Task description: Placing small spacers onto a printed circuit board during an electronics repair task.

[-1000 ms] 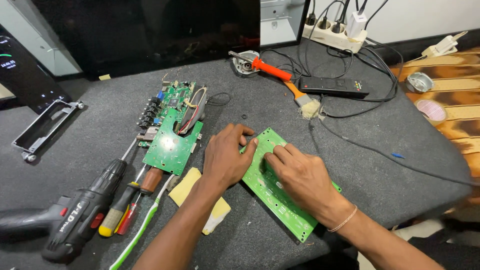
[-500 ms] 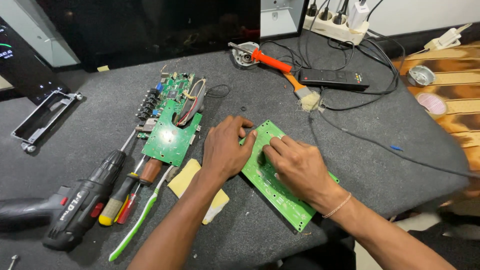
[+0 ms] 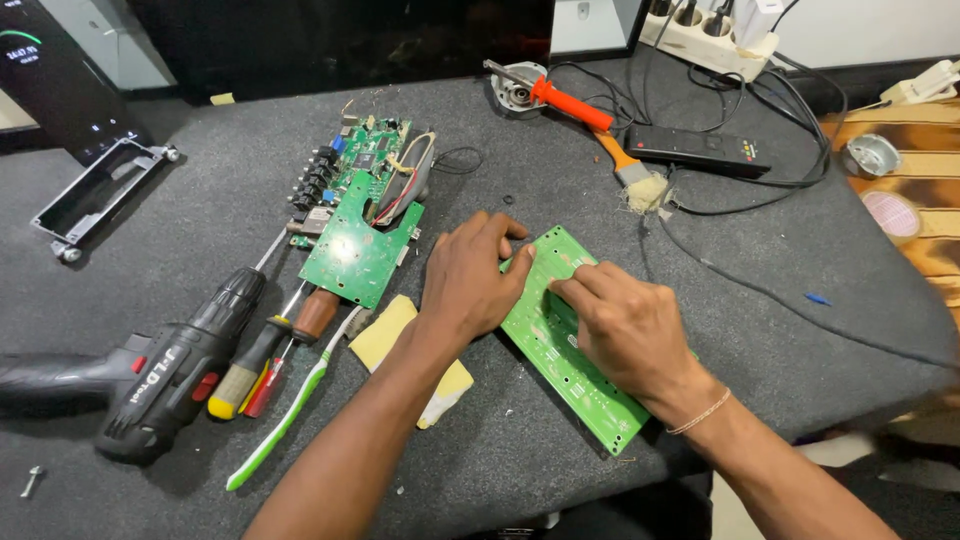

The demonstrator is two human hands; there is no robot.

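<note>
The long green circuit board (image 3: 560, 345) lies flat on the worktop (image 3: 760, 330), right of the yellow sponge (image 3: 385, 335), running far-left to near-right. Both hands, left (image 3: 470, 280) and right (image 3: 620, 325), press down on it, fingers spread flat.

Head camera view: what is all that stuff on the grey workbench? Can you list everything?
Long circuit board: one, green, under both hands.
Second circuit board: one, green, left of the hands, atop a third.
Cordless drill: one, black, far left.
Screwdrivers: two, beside the drill.
Toothbrush: one, green-white.
Sponge: one, yellow.
Soldering iron: one, orange handle.
Brush: one.
Remote: one, black.
Power strip: one, white.
Left hand: flat on the board.
Right hand: fingertips on the board.
</note>
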